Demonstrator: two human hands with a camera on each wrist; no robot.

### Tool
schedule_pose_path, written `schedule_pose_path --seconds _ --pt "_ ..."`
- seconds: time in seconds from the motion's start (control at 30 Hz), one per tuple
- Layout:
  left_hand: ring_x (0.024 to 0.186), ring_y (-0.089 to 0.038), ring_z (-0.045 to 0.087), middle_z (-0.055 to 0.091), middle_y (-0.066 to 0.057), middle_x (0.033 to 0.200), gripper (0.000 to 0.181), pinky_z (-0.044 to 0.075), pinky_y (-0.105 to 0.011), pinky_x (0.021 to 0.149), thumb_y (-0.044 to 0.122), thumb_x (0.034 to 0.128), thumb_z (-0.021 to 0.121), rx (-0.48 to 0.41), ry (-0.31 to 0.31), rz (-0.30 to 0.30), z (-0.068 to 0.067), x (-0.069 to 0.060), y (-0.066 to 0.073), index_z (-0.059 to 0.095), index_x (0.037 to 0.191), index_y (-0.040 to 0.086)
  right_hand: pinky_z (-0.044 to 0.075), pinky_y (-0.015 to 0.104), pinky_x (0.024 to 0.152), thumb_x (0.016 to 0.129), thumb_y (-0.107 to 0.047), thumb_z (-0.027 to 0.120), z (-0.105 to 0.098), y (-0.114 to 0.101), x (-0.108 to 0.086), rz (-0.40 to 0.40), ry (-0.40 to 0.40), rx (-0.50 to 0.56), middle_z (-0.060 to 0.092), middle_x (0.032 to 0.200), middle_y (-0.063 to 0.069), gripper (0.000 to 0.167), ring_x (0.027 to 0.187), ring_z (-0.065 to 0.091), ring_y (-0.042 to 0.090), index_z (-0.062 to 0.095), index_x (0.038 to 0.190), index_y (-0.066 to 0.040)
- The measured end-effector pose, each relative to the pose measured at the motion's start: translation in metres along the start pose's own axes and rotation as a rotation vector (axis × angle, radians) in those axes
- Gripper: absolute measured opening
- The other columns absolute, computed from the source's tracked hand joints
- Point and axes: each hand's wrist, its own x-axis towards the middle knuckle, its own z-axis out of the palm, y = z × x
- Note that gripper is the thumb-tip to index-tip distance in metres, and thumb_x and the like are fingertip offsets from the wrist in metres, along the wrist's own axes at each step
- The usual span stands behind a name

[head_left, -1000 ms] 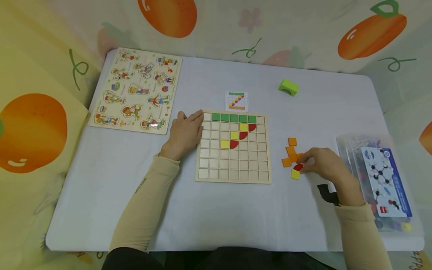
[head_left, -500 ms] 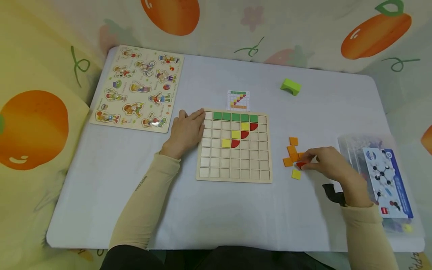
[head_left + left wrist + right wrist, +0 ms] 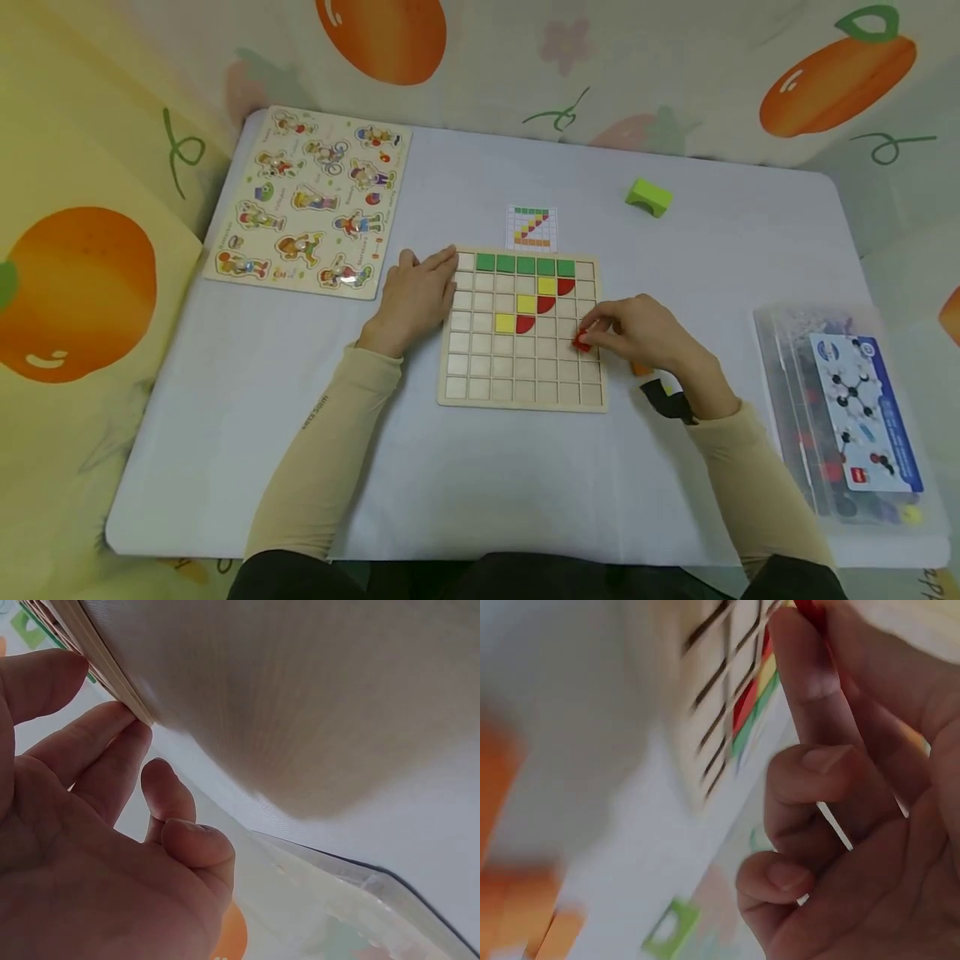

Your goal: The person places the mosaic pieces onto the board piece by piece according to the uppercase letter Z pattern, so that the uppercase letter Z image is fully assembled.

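A wooden grid board [image 3: 480, 367] lies mid-table, with a row of green square tiles [image 3: 526, 266] near its top. Below that, yellow squares [image 3: 527, 304] and red quarter-round tiles [image 3: 546, 305] step diagonally down to the left. My left hand [image 3: 416, 296] touches the board's upper left edge with its fingertips; in the left wrist view its fingers [image 3: 112, 761] are fairly straight against the wooden rim. Thumb and finger of my right hand [image 3: 637, 329] pinch a red tile [image 3: 581, 340] over the board's right side. The held tile is mostly hidden by fingers.
A small pattern card [image 3: 532, 228] lies just beyond the board. Orange tiles [image 3: 641, 367] sit partly under the right hand. Around stand a figure puzzle board [image 3: 307, 204] at left, a green arch block [image 3: 649, 197] at back and a plastic box [image 3: 847, 408] at right.
My right hand has picked up the red tile from beside the orange ones and carried it left to above the board. My left hand stays at the board's edge.
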Motion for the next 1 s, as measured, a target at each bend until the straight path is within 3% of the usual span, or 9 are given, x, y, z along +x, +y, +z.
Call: schedule_pose_path --seconds 0.2,0.37,0.7,1.0 --pt "0.108 -0.038 0.048 0.045 -0.001 0.165 0.048 0.044 -0.047 0.084 0.023 0.1067 0.05 -0.014 0.012 0.001 0.003 -0.001 -0.001 0.05 0.154 0.011 0.044 0.025 0.067 0.092 -0.024 0.079 0.019 -0.029 0.033 -0.046 0.039 0.053 0.079 0.086 0.004 0.018 0.071 0.06 0.013 0.077 0.097 -0.007" --pt "0.109 -0.038 0.048 0.045 -0.001 0.165 0.048 0.044 -0.047 0.084 0.023 0.1066 0.05 -0.009 0.018 0.001 0.003 -0.001 -0.001 0.051 0.153 0.011 0.046 0.026 0.07 0.09 -0.023 0.08 0.033 -0.049 0.049 -0.028 0.04 0.111 0.078 0.087 0.005 0.018 0.076 0.063 0.016 0.078 0.098 -0.007" --pt "0.109 -0.037 0.047 0.044 -0.001 0.166 0.049 0.044 -0.046 0.085 0.024 0.107 0.049 0.001 0.009 -0.002 0.001 0.0 0.0 0.049 0.154 0.011 0.04 0.022 0.059 0.086 -0.03 0.083 0.045 -0.066 0.056 0.064 0.034 0.021 0.078 0.079 0.001 0.018 0.07 0.06 0.014 0.081 0.086 -0.012" --pt "0.11 -0.036 0.047 0.043 0.0 0.166 0.05 0.044 -0.046 0.086 0.025 0.1072 0.05 0.001 0.003 -0.01 0.001 0.0 0.0 0.048 0.155 0.011 0.039 0.021 0.056 0.085 -0.037 0.084 0.049 -0.073 0.058 0.142 0.019 -0.029 0.082 0.087 -0.001 0.021 0.078 0.066 0.016 0.085 0.091 -0.016"
